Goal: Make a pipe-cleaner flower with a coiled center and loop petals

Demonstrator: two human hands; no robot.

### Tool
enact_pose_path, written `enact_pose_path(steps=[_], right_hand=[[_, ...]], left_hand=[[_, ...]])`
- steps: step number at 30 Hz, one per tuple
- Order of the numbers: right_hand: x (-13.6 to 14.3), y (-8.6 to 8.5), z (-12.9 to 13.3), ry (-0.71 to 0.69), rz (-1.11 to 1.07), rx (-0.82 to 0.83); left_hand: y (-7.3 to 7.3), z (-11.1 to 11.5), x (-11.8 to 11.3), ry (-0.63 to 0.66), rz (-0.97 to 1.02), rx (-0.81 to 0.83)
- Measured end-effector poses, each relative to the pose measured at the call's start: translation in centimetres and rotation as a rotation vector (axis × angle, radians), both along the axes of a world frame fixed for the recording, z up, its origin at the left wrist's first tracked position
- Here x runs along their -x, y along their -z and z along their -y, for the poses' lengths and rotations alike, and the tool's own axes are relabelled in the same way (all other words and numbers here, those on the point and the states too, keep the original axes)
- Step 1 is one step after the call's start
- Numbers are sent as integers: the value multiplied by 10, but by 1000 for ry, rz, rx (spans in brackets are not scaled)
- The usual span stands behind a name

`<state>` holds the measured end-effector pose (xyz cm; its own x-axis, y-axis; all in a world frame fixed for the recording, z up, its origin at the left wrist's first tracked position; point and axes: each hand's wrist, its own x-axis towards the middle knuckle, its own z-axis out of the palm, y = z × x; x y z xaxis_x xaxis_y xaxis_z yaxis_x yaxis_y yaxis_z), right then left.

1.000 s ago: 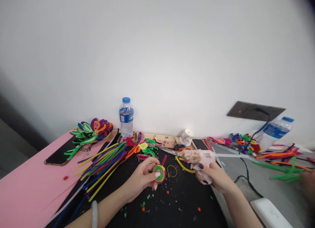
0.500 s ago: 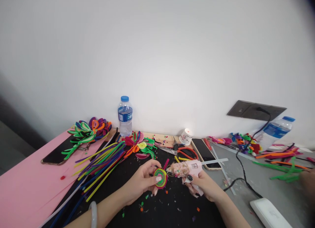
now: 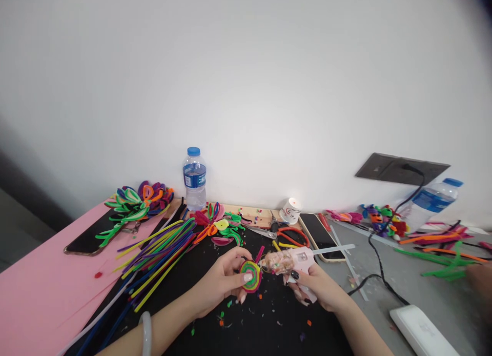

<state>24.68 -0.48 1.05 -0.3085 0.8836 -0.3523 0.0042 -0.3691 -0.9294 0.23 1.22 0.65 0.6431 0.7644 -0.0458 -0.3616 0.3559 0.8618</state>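
Observation:
My left hand [image 3: 226, 280] pinches a round coiled disc [image 3: 251, 277] of green, yellow and magenta pipe cleaner, thumb on its face. A magenta stub [image 3: 260, 253] sticks up from the disc's upper right edge. My right hand [image 3: 313, 287] is wrapped round the grip of a pale pink glue gun [image 3: 302, 259] with a clear glue stick [image 3: 334, 249] in its back. The gun's nozzle, crusted with glue and coloured bits, points left and is close to the disc's edge; whether they touch is hard to tell. Both hands are over the black mat [image 3: 238, 335].
Pipe cleaners [image 3: 161, 258] lie at left beside a phone [image 3: 90, 236] and looped flowers [image 3: 132, 204]. Behind stand a bottle [image 3: 195, 179] and paper cup [image 3: 290, 211], near orange-handled scissors [image 3: 294, 237]. A cable [image 3: 380, 266] and white power strip [image 3: 421, 330] lie right; another person's hand [image 3: 480, 281] is at the edge.
The view has shifted very slightly. My left hand with the disc and my right hand with the glue gun keep nearly the same places.

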Motion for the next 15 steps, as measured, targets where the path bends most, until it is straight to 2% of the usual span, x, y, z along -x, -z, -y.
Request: enact_pose_path(steps=[15], right_hand=[[0,2,0,10,-35,-6]], left_hand=[[-3,1,0,3,0,18]])
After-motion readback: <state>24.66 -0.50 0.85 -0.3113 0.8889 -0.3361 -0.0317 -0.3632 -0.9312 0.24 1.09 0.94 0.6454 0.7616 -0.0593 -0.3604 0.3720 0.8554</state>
